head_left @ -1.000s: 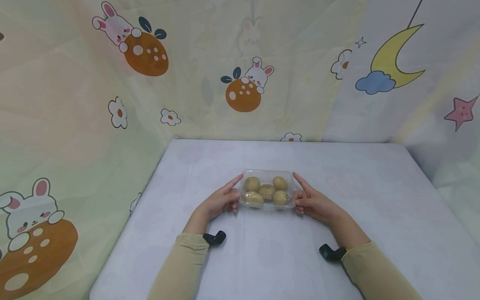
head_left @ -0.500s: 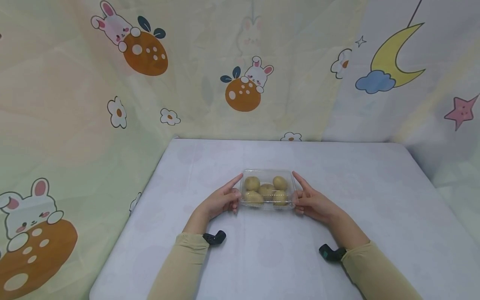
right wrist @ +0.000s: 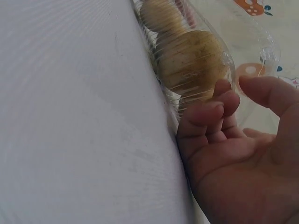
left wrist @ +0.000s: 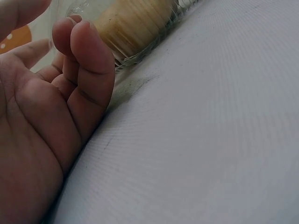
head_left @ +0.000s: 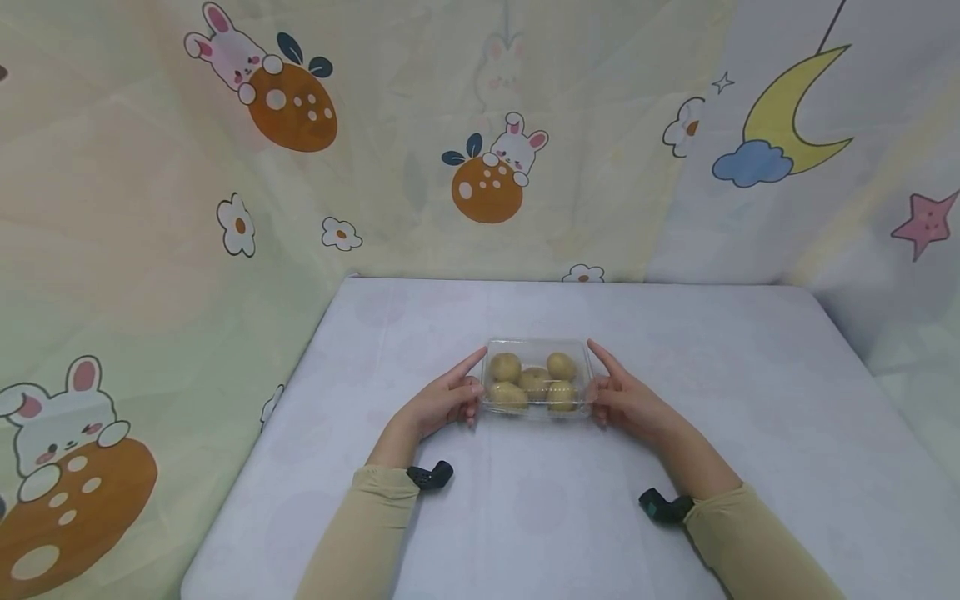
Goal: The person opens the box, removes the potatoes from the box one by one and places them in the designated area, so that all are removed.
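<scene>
A clear plastic clamshell box [head_left: 536,412] holding several potatoes [head_left: 533,382] sits on the table between both hands. My left hand [head_left: 444,402] lies along its left side, the index finger pointing at the far left corner. The left wrist view shows the other fingers [left wrist: 93,65] bent loosely beside the box. At the right side rests my right hand [head_left: 628,406], its index finger stretched toward the far right corner. In the right wrist view, the thumb [right wrist: 266,91] stands apart from the bent fingers, close to the box wall. Neither hand wraps round the box.
A white cloth covers the table [head_left: 525,517]. Behind it hangs a curtain [head_left: 390,150] printed with rabbits, flowers and a moon. Each wrist wears a small black camera, the left camera [head_left: 431,475] and the right camera [head_left: 664,506].
The right index fingertip has shifted slightly outward and up, and the right thumb has drawn back a little. A bright reflection line now crosses the front of the box top. The left hand stays nearly still.
</scene>
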The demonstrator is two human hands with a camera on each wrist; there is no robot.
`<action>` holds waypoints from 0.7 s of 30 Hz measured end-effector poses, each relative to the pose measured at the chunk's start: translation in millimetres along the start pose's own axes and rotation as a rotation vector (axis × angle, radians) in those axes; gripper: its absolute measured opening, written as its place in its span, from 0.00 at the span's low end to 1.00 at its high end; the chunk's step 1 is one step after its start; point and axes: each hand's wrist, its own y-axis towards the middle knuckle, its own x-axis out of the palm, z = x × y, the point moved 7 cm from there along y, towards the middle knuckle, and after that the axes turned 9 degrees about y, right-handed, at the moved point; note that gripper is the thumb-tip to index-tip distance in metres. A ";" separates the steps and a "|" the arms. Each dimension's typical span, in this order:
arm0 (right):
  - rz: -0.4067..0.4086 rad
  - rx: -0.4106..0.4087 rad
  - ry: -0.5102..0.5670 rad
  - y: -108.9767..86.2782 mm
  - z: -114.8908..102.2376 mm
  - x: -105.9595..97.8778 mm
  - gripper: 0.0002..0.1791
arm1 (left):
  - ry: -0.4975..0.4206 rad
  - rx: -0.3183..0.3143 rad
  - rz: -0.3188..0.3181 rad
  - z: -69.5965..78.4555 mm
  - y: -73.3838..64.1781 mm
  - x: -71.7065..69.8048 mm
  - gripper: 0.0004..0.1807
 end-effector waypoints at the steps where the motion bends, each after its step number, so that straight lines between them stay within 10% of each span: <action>1: 0.033 -0.004 -0.041 0.1 -0.9 -1.7 0.49 | 0.001 -0.001 0.000 -0.1 0.0 0.1 0.39; 9: 0.147 -0.014 -0.264 -1.3 -4.1 -6.5 0.39 | -0.009 -0.017 0.007 0.3 -0.8 0.8 0.37; 21: 0.170 -0.031 -0.272 -1.7 -4.2 -9.6 0.35 | 0.009 -0.004 0.015 0.3 -0.6 0.1 0.37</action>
